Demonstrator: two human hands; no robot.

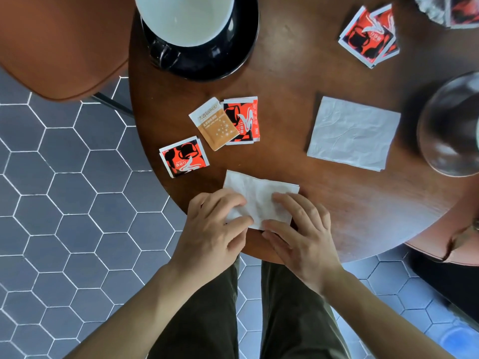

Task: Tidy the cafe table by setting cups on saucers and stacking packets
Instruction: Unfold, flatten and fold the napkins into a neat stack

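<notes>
A folded white napkin [258, 196] lies at the near edge of the round wooden table [298, 73]. My left hand [212, 229] and my right hand [303, 229] both rest on its near part, fingers bent over it with thumbs at its near edge. A red-and-black packet [184, 156] lies left of the napkin. Further in, a tan packet [215, 124] overlaps another red packet [245, 120]. A small pile of red packets [369, 36] sits at the far right. A white-lined cup [185, 16] stands on a dark saucer [241, 50].
A second white napkin [353, 133] lies flat right of centre. A glass vessel [451, 125] stands at the right edge. A brown chair seat [62, 42] is on the left, over a hexagon-tiled floor. Another seat edge [456, 242] shows at the lower right.
</notes>
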